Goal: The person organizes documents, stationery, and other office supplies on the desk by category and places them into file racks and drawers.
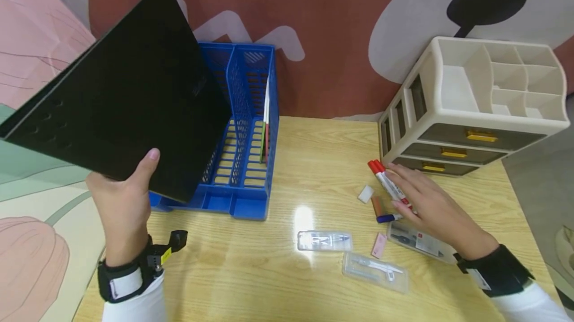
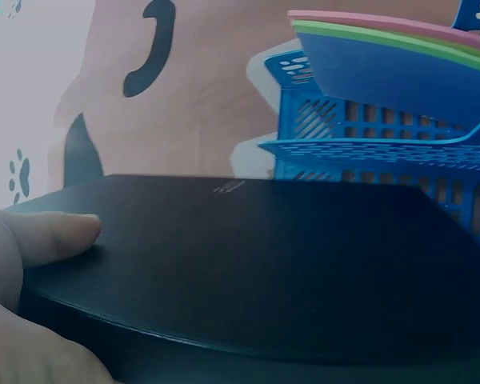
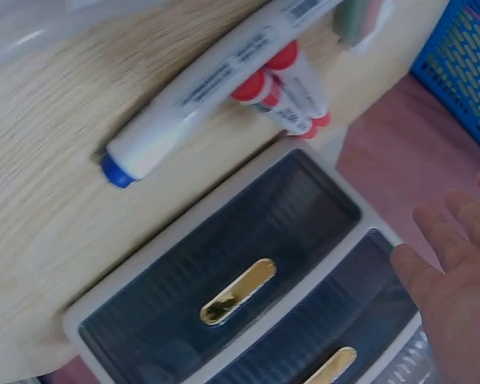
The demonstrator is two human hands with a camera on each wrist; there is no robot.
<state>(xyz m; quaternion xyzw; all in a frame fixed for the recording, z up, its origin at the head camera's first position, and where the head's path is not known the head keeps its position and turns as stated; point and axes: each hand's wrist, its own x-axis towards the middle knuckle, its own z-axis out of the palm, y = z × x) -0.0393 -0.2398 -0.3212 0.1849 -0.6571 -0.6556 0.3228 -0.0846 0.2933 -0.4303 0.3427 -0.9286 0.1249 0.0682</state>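
My left hand [image 1: 121, 202] grips a large flat black slab [image 1: 130, 92], laptop-like with a small logo; whether it is a laptop or a folder I cannot tell. The thumb lies on its face and the other fingers are hidden behind. Tilted, it overlaps the left part of a blue file rack [image 1: 248, 207]. My right hand [image 1: 430, 202] hovers with loosely spread fingers beside two red-capped markers [image 1: 390, 187] and a blue-capped marker [image 1: 386, 218]. In the right wrist view, that hand [image 3: 456, 272] appears apart from the red-capped markers [image 3: 284, 96].
A cream drawer organizer [image 1: 448, 117] stands at the back right. Thin pink and green folders [image 2: 392, 32] lean in the rack. A white eraser [image 1: 365, 194], a pink eraser [image 1: 378, 245] and clear cases [image 1: 325, 241], [image 1: 375, 272] lie on the wooden table [image 1: 224, 277].
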